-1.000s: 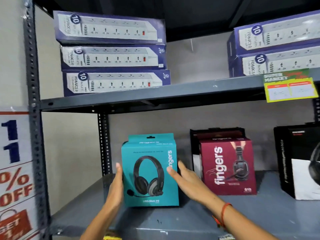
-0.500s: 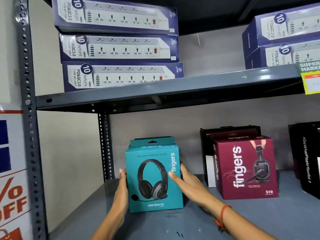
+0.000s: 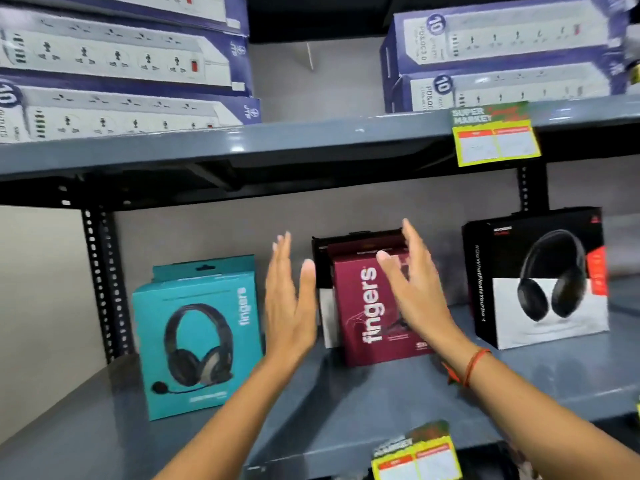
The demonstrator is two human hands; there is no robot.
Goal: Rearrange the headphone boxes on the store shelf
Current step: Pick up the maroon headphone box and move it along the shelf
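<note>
Lower shelf point(image 3: 346, 407), grey metal. Three headphone boxes in view, all upright with the long axis vertical, printed fronts facing out toward the camera.

Teal box point(image 3: 199, 336) stands at the left, near the perforated upright point(image 3: 104, 282); its front is turned slightly to the right, and a second teal box appears to stand just behind it. Nothing touches it.

Maroon box point(image 3: 375, 306) stands mid-shelf, "fingers" lettering running bottom to top. A black-and-white box point(image 3: 323, 282) sits close behind it, mostly hidden.

Black box point(image 3: 540, 275) stands at the right, well apart from the teal one, angled a little so its left side panel shows.

Left hand point(image 3: 289, 303) — open flat, fingers straight and together, palm facing right, holding nothing; raised in the gap between teal and maroon boxes.

Right hand point(image 3: 414, 289) — open, fingers spread, palm facing left, empty; it is in front of the maroon box's right half. Contact cannot be told — motion blur. Red thread point(image 3: 472, 367) on the right wrist.

Upper shelf point(image 3: 311, 140) carries stacked power-strip boxes point(image 3: 121, 84), lying flat with the long axis left to right. A yellow price tag point(image 3: 495, 138) hangs on its edge.
</note>
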